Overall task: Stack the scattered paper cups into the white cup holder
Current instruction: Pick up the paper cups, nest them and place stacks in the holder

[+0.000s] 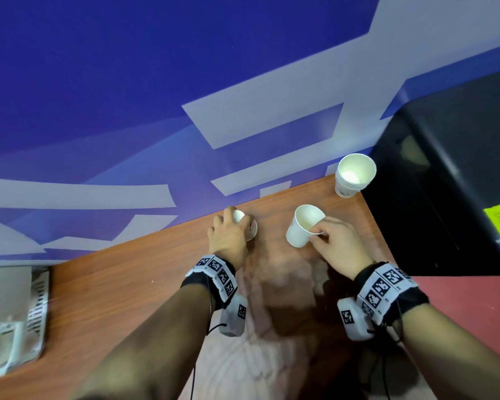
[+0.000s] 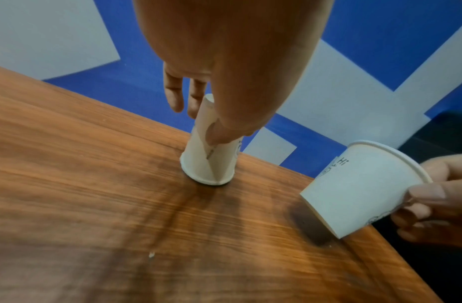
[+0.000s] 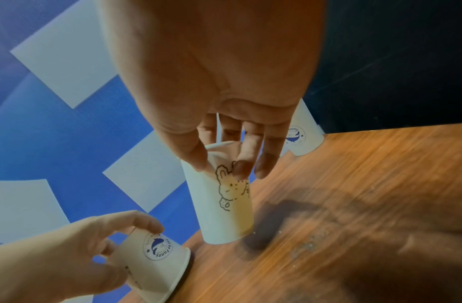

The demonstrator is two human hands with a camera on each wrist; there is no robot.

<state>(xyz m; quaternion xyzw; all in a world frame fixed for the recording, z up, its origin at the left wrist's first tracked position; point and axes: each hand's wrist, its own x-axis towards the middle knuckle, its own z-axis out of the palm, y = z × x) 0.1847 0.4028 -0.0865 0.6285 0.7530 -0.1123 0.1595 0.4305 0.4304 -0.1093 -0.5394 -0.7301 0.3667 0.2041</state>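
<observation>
Gripping an upturned whale cup on the counter, left hand curled round it; beside it, right hand pinched a tilted bunny cup by its rim.

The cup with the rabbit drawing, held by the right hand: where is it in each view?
Head: right of centre, the rabbit cup pinched at its rim by the right hand.
Left wrist: right edge.
Right wrist: centre.
Shared landmark: the upside-down cup under the left hand.

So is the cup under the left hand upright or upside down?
Upside down: the cup has its rim on the table, left hand gripping its base.
</observation>
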